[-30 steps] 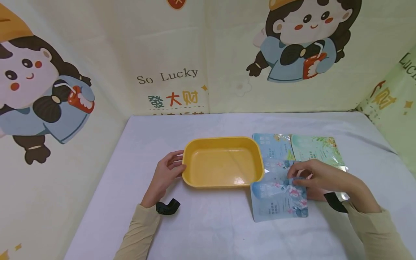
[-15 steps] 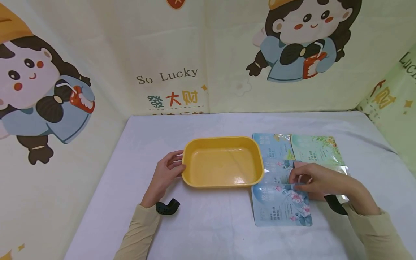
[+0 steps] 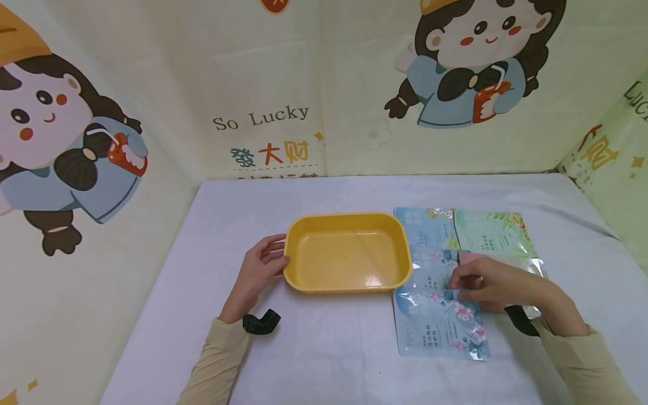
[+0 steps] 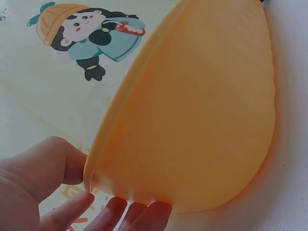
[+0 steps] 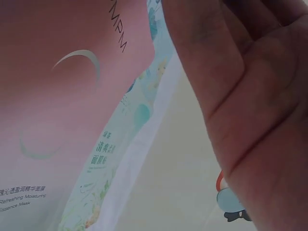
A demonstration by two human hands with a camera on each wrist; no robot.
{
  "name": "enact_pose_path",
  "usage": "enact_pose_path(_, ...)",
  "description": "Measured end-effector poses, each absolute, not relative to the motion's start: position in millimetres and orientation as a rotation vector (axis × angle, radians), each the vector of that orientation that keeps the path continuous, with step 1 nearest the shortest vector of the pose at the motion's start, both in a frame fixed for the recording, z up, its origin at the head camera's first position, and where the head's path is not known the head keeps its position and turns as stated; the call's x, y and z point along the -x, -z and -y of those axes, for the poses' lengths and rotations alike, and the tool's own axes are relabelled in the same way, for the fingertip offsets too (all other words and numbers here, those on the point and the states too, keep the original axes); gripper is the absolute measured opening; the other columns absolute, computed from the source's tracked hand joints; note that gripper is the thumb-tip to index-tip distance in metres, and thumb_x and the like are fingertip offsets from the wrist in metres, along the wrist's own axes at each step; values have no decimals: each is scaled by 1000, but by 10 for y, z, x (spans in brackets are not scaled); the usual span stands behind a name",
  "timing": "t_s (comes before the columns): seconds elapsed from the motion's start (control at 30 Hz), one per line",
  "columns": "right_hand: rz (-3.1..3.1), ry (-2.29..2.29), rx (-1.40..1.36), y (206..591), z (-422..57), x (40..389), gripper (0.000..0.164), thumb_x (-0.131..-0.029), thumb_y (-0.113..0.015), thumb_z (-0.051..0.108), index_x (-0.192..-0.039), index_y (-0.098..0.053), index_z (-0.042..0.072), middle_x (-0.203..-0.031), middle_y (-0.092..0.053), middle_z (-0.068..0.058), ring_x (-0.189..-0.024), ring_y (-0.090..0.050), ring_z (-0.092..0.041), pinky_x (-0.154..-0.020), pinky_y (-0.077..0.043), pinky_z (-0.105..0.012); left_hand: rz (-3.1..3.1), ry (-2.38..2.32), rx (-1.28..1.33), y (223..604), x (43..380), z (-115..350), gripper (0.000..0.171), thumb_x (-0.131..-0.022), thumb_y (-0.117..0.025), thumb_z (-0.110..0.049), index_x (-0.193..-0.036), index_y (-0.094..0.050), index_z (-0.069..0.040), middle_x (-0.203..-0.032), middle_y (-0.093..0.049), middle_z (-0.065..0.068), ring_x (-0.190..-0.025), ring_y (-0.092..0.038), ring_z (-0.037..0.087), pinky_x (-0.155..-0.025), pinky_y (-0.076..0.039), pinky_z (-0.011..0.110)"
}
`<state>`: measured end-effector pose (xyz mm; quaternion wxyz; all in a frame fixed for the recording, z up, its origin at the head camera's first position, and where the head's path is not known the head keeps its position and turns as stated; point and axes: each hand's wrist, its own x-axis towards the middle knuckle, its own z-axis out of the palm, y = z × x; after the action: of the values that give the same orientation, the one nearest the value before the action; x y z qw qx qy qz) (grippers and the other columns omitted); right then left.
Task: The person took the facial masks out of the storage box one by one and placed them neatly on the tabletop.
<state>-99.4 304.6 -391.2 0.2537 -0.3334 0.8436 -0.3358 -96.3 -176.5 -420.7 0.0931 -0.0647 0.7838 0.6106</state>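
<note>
A yellow rectangular tray [image 3: 349, 256] stands at mid-table in the head view. My left hand [image 3: 258, 273] grips its left end; in the left wrist view the thumb lies at the rim and the fingers against the outer wall. To the tray's right, my right hand [image 3: 506, 282] pinches the upper edge of a blue face mask packet [image 3: 435, 329] with pink flowers. Another blue floral packet [image 3: 430, 265] lies just behind it. A pink face mask packet [image 5: 62, 110] fills the left of the right wrist view, mostly hidden under the hand in the head view. Those right fingertips are out of the right wrist view.
Behind the right hand lie a light blue packet [image 3: 422, 225] and a green packet [image 3: 493, 232], side by side. A white cloth [image 3: 324, 349] covers the table. Printed curtains [image 3: 354, 84] hang at its back and sides.
My right hand and the pinched blue packet have shifted slightly toward the near edge and right, uncovering some pink packet. My left hand and the tray have stayed put.
</note>
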Motion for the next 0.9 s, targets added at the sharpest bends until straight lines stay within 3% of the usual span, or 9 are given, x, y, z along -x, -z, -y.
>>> enact_pose_path(0.27,-2290,882,944,3987,-3035,1008,5,-92,-70,20,-96,-67,19,-91,-64,11,-77,-56,-2,-63,-45,-17,-2338,-1804,206,4223,958,1759,51,-91,-69,-16,-139,-52,-19,-136,-58,8,-120,-60,27,-84,-60,33)
enact_pose_path(0.53,-2289,844,905,3972,-3033,1014,12,-92,-70,22,-103,-74,17,-94,-68,10,-78,-60,-2,-68,-52,-17,-2332,-1799,214,4207,956,1762,51,-91,-70,-18,-139,-52,-19,-137,-57,8,-121,-59,27,-85,-60,34)
enact_pose_path(0.9,-2288,823,855,3970,-2996,1009,13,-91,-71,19,-102,-77,17,-95,-68,8,-77,-59,-2,-64,-52,-18,-2323,-1808,204,4187,954,1755,51,-91,-70,-17,-139,-53,-18,-137,-57,10,-121,-59,28,-84,-60,33)
